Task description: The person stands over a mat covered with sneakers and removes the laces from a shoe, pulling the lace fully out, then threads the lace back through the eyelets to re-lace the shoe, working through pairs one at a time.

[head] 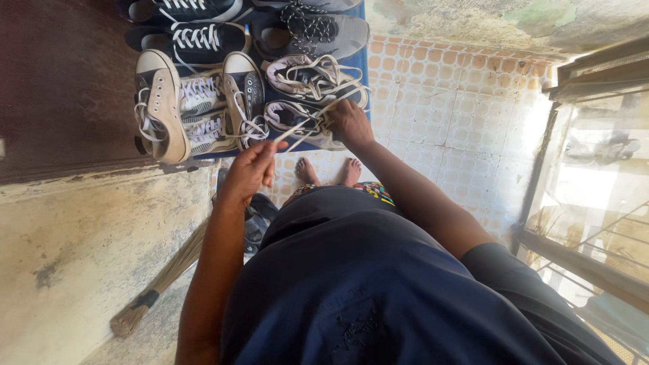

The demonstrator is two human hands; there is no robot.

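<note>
My left hand (249,171) pinches the end of a white shoelace (292,131) and pulls it taut away from a grey-and-white sneaker (295,116). My right hand (348,122) rests on that same sneaker at its laces and holds it down. The sneaker lies among several shoes on a blue surface (364,62). Beside it are a second matching sneaker (312,76) and a pair of beige high-tops (196,108).
Black sneakers with white laces (196,37) and a grey speckled-lace shoe (318,30) lie further back. A broom (159,287) leans on the pale wall at left. My bare feet (329,171) stand on orange patterned tiles. A metal window frame (541,169) is on the right.
</note>
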